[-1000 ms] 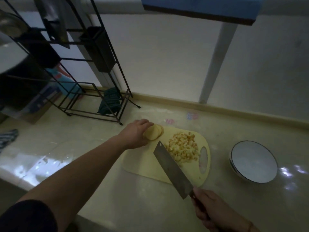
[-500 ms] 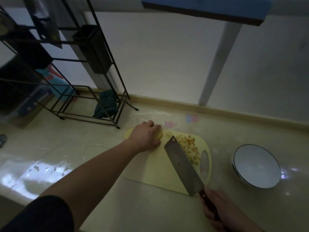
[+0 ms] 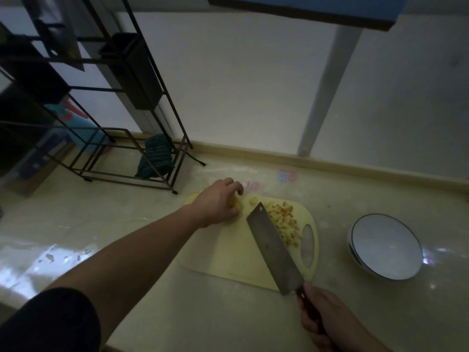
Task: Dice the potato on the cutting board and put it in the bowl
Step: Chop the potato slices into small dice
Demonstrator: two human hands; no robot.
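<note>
Left hand (image 3: 218,201) at the far-left corner of the cutting board (image 3: 229,252), fingers curled down over an uncut potato piece (image 3: 238,204), holding it on the board. Right hand (image 3: 327,318) near the front edge of the surface (image 3: 177,316), fist wrapped round the dark handle of a cleaver (image 3: 272,247); the blade angles across the board, tip toward the far side. Diced potato (image 3: 285,221) heaped on the board's right half, just right of the blade, next to the handle hole. White bowl (image 3: 385,246) sits on the surface right of the board, apart from it. Black wire rack (image 3: 106,118) at the far-left, with a dark striped cloth (image 3: 156,157) on its bottom tier.
</note>
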